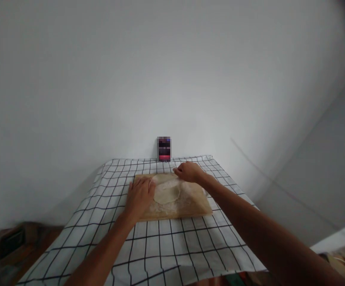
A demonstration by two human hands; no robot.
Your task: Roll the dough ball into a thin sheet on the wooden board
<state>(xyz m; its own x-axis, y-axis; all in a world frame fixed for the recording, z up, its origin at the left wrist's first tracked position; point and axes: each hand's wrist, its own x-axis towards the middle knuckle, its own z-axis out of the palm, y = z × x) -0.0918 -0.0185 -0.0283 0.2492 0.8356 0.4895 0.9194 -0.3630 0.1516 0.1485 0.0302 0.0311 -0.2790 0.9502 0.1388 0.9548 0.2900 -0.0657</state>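
Left hand (140, 195) laid flat, fingers together, pressing on the near-left edge of the dough round (166, 192), gripping nothing. Right hand (189, 172) loosely curled over the far edge of the same dough; whether pinching it or only touching, cannot tell. Dough flattened, pale, resting at the middle of a floured wooden board (190, 206). Board lying on a checked cloth (166, 246). Beyond the board, against the white wall (130, 79), a small dark upright object (164, 149), blurred.

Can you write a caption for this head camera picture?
Left hand and right hand touch flat dough on a floured wooden board.
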